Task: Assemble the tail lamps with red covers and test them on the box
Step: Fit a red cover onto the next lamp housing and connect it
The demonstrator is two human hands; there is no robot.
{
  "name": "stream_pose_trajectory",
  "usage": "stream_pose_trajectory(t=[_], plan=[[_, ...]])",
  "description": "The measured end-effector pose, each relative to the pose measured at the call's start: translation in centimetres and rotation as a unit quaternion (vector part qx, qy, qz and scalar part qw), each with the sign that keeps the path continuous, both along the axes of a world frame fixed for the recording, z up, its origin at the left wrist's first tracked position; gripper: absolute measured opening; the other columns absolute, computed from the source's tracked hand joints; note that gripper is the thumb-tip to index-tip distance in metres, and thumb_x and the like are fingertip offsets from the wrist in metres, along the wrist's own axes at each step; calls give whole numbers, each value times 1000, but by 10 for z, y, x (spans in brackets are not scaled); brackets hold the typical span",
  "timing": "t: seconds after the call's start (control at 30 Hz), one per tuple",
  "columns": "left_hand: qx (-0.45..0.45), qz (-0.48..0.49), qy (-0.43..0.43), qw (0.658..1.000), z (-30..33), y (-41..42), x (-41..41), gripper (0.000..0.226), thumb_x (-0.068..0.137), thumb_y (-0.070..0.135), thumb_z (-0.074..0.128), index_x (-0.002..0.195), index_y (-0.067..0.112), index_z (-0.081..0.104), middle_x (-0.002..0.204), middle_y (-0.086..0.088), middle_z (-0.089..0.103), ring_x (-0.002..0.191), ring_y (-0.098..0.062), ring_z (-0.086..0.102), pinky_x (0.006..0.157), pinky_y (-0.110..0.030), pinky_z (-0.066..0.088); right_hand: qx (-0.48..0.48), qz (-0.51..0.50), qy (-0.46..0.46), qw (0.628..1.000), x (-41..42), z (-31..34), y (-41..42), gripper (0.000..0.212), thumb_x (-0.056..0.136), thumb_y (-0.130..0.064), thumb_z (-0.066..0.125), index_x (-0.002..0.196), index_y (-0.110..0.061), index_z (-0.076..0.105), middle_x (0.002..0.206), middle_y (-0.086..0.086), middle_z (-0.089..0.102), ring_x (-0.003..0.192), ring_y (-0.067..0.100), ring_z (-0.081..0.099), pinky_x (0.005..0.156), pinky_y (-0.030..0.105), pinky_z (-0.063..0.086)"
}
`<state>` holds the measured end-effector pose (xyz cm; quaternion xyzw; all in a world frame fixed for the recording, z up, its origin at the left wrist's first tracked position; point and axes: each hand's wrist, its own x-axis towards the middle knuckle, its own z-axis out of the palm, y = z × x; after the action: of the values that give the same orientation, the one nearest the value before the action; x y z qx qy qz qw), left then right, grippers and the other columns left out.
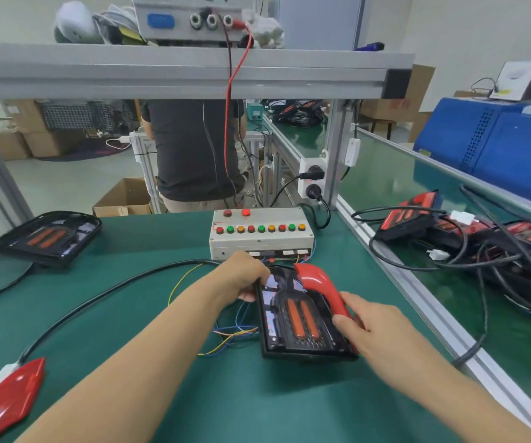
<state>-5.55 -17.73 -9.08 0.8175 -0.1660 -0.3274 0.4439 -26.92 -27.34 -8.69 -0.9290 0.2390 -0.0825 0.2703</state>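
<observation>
- Left hand [244, 276] grips lamp [302, 318] far-left corner; fingertips hidden.
- Right hand [374, 330] grasps red cover [321, 286], tilted over lamp's right edge.
- Lamp just before box [259, 233].
- 2nd cover [8, 398] cut off bottom-left.

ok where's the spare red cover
In the head view the spare red cover lies at the green mat's near-left corner, beside a white connector.

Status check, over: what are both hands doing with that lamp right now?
Left hand grips tail lamp at its far corner. Right hand holds red cover over the lamp's right edge, not seated. Loose wires beside lamp, nothing blocking.
</observation>
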Motion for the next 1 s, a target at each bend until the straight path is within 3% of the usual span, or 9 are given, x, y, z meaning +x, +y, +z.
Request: stream_pose_trajectory(t=[0.07,0.2,0.33,0.4,0.47,0.57,0.73,0.9,1.0], plan=[[-16,27,27,999,0,3,-3,22,74,-10,45,59,6,46,39,-2,49,35,-15,49,40,-18,43,-17,12,7,1000,1,2,5,18,99,-36,41,105,-25,54,74,-2,59,72,20,57,69,35,46],[-98,95,109,985,1,9,-8,26,73,-10,37,56,9,40,52,-8,48,47,-22,48,51,-22,41,-46,44,-13,998,3,5,16,17,101,-37,35,107,-28,49,79,-1,62,75,21,58,72,37,47],[-187,105,196,957,6,19,-15,18,75,-3,40,64,10,47,59,-8,54,44,-21,52,48,-21,47,-82,51,-31,995,5,4,22,32,102,-41,34,130,-28,41,97,-2,66,88,22,60,81,37,49],[-240,93,241,936,8,22,-17,13,85,10,52,77,9,63,71,-11,66,54,-23,61,53,-26,54,-89,57,-39,994,5,1,24,43,102,-42,33,142,-27,34,105,-2,66,95,22,60,85,37,47],[-270,75,256,925,9,23,-18,23,86,24,63,100,7,70,92,-16,72,67,-27,69,61,-34,59,-79,69,-55,993,4,-2,25,50,101,-43,33,149,-27,27,110,-4,65,99,19,60,87,34,47],[-265,64,223,936,7,22,-18,36,80,32,70,109,10,69,103,-18,71,80,-29,69,76,-40,58,-78,73,-72,992,1,-2,26,53,100,-46,32,151,-30,24,115,-10,63,100,14,59,87,31,46],[-274,63,159,946,9,22,-22,34,73,20,77,104,9,69,88,-13,74,68,-24,71,55,-29,55,-151,43,-94,983,-1,-10,24,53,99,-50,28,150,-36,21,112,-11,62,99,12,57,80,30,45],[-326,50,104,938,11,25,-31,53,52,19,82,102,7,68,88,-13,74,71,-24,72,58,-28,55,-118,5,-105,987,-2,-13,19,53,98,-47,35,149,-41,23,113,-10,62,102,10,56,85,28,45],[-343,46,91,934,11,26,-34,50,50,17,82,97,7,70,87,-14,74,71,-23,71,60,-28,56,-158,-16,-110,981,-3,-15,20,53,97,-50,35,149,-44,22,110,-11,62,100,10,56,79,26,44]])
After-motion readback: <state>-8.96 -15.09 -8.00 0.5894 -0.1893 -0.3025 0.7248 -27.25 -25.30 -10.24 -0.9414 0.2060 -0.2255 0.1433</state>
